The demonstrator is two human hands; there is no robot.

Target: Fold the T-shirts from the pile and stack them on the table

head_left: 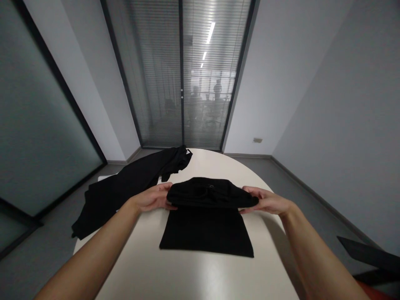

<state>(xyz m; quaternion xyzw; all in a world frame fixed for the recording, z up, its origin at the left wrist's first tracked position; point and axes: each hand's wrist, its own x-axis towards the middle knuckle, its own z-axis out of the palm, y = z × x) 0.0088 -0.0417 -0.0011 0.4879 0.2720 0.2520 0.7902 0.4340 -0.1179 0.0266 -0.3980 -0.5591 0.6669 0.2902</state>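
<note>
A black garment (209, 231) lies in front of me, its near part flat on the table and its far part lifted and folded over. My left hand (155, 197) grips the left edge of the raised fold. At the opposite edge, my right hand (265, 201) pinches the fold between thumb and fingers. The raised part sags a little between both hands, and a small light mark shows near its top. What kind of garment it is, I cannot tell.
Another black garment (125, 183) is spread along the left side of the white table (206, 277), partly over its edge. A dark chair part (368, 254) stands at the lower right. Beyond the table are a glass partition with blinds (206, 104) and grey walls.
</note>
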